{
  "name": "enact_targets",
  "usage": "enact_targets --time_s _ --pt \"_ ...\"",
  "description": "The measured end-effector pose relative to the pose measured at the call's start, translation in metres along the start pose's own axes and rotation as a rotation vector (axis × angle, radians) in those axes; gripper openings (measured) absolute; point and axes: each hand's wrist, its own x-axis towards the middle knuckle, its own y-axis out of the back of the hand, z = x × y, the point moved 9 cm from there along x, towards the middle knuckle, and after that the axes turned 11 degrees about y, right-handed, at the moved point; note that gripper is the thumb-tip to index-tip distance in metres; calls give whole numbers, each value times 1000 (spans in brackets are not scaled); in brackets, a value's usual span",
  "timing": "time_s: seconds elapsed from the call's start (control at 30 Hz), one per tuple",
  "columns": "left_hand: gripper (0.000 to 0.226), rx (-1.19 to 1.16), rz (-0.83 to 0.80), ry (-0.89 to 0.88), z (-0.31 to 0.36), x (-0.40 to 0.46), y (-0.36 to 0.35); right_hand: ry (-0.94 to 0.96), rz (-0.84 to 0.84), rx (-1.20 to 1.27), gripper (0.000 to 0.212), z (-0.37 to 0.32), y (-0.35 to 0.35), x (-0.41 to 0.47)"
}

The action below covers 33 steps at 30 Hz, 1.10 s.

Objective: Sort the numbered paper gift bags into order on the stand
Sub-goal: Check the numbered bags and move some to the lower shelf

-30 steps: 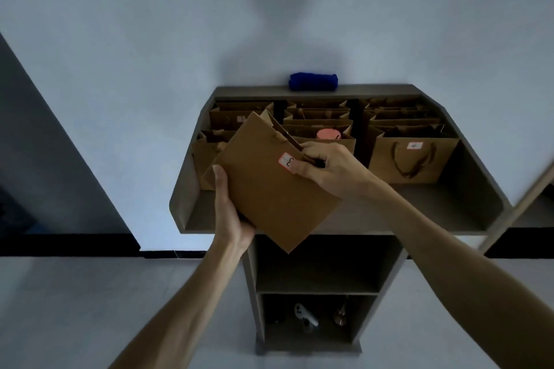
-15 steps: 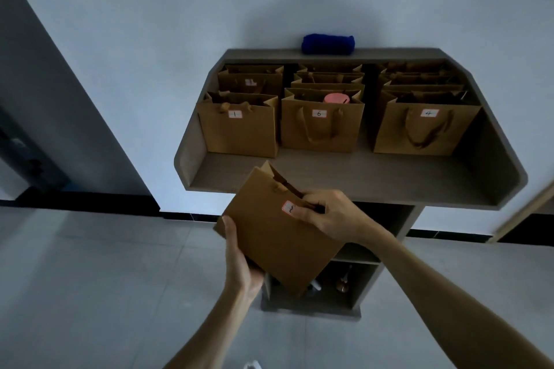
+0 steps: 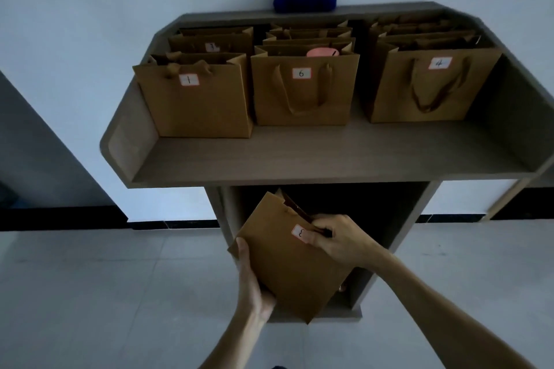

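Observation:
I hold a flat brown paper bag (image 3: 284,260) tilted in front of the stand's lower shelves, below the top tray. My left hand (image 3: 250,278) grips its lower left edge. My right hand (image 3: 335,238) pinches its top edge beside a white label whose number I cannot read for sure. On the stand's tray (image 3: 299,159) three rows of bags stand upright: bag 1 (image 3: 195,99) at front left, bag 6 (image 3: 302,90) in the middle, bag 4 (image 3: 428,84) at the right. Behind bag 1 stands bag 3 (image 3: 211,43). Further bags behind are mostly hidden.
A blue rolled cloth (image 3: 304,0) lies on the stand's back ledge against the wall. A pink object (image 3: 322,52) pokes out of bag 6. The tray has raised side walls (image 3: 129,141). Pale tiled floor surrounds the stand.
The held bag has come off the tray, down and toward me, to below the tray's front edge. Both hands keep the same grip. The view now shows bags 1, 6 and 4.

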Motion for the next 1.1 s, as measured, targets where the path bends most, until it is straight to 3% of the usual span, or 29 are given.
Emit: enact_targets --time_s 0.07,0.2,0.33,0.47,0.53,0.7,0.8,0.97,1.1 --pt "65 33 -14 -26 1 30 -1 -13 45 -22 37 20 6 9" --pt "47 135 -107 -32 3 78 -20 23 146 -94 41 53 26 25" --pt "65 233 -259 -18 -2 127 -41 -9 189 -136 41 88 42 39" --pt "70 244 -348 -39 -12 178 -50 -78 203 -157 49 120 51 44" --pt "71 268 -383 -49 -19 201 -51 -102 234 -189 42 133 55 44" --pt "44 318 -489 -77 -30 237 -61 -122 334 -230 40 161 61 39" --pt "34 313 -495 -61 -42 260 -59 -128 347 -264 38 175 57 35" --pt "50 339 -414 22 -64 293 -52 -178 372 -367 28 203 56 33" --pt "50 433 -389 -2 -68 304 -60 -198 393 -389 27 215 67 33"
